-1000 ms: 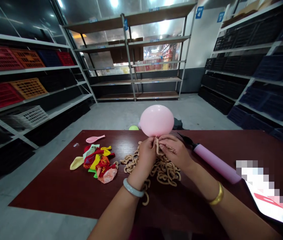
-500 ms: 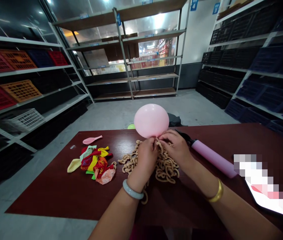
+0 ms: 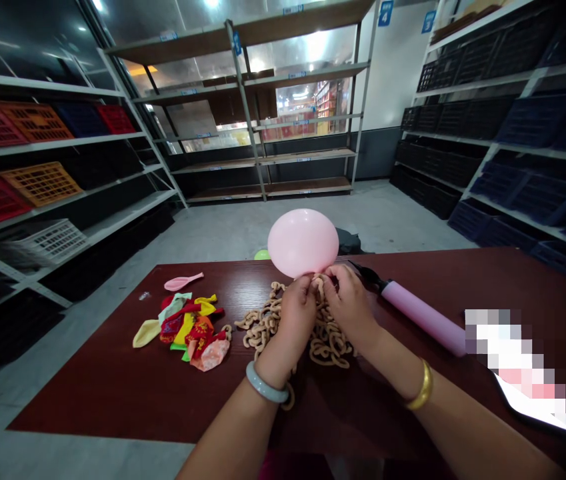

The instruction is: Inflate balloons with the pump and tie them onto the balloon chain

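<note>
An inflated pink balloon (image 3: 303, 241) rests just beyond my hands, its neck end down between my fingertips. My left hand (image 3: 299, 303) is closed in a pinch at the balloon's neck, beside a tan link of chain. From the other side my right hand (image 3: 349, 300) pinches the same spot, fingers bent against the balloon's base. A heap of tan chain links (image 3: 330, 343) lies on the table beneath and around both hands. The knot or neck itself is mostly covered by my fingers.
Several deflated balloons (image 3: 195, 330) lie left on the dark red table (image 3: 97, 387), near a flat pink balloon (image 3: 183, 281). At right are a pink hand pump (image 3: 423, 317) and a partly blurred phone-like device (image 3: 537, 400). Shelves with crates (image 3: 43, 183) stand around.
My right hand has shifted slightly left and lower, its fingers closer to my left hand. The balloon has stayed almost in place.
</note>
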`<state>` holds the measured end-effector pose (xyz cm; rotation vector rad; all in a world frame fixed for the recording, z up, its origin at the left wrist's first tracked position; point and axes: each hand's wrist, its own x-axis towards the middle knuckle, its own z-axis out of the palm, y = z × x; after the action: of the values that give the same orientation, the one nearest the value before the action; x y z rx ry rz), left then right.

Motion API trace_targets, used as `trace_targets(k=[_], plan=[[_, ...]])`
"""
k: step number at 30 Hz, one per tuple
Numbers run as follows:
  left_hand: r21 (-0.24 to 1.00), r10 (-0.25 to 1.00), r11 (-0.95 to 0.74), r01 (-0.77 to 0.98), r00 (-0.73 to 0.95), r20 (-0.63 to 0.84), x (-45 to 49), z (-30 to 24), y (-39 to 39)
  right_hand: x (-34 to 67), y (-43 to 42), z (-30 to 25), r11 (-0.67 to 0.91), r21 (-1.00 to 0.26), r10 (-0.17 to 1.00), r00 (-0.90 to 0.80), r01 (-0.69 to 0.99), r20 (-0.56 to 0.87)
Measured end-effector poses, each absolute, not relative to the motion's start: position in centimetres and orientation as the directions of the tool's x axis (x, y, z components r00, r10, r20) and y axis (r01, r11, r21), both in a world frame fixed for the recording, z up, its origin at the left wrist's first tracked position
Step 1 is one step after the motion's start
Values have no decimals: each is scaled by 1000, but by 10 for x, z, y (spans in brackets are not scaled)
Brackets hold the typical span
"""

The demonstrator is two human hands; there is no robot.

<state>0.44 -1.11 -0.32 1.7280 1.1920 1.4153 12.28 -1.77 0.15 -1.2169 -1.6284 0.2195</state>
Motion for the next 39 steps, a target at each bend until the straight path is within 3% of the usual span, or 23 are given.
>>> trace_targets(k=[7, 14, 17, 21, 25, 29, 33, 39], plan=[[837, 873, -486, 252, 96, 478, 1, -7, -10, 120, -21, 8, 430, -741, 824, 112, 515, 556], [747, 842, -533, 396, 167, 513, -6, -3, -10, 120, -21, 9, 387, -802, 870, 109, 454, 481], [800, 861, -506, 324, 133, 491, -4, 0, -13, 122, -23, 9, 471, -711, 810, 64, 522, 583], [879, 894, -448, 166, 64, 443, 2, 3, -19, 127, -26, 8, 585, -482, 677, -66, 652, 733], [938, 938, -344, -37, 40, 345, 5, -1, -19, 132, -25, 8, 669, -348, 594, -190, 657, 782], [943, 946, -309, -124, 63, 319, 5, -5, -17, 133, -23, 9, 707, -429, 616, -192, 562, 764], [944, 941, -319, -80, 91, 326, 3, -3, -18, 136, -22, 14, 704, -565, 667, -126, 430, 735], [919, 919, -391, 42, 79, 387, 1, 3, -20, 146, -19, 22, 603, -710, 786, -119, 363, 606]])
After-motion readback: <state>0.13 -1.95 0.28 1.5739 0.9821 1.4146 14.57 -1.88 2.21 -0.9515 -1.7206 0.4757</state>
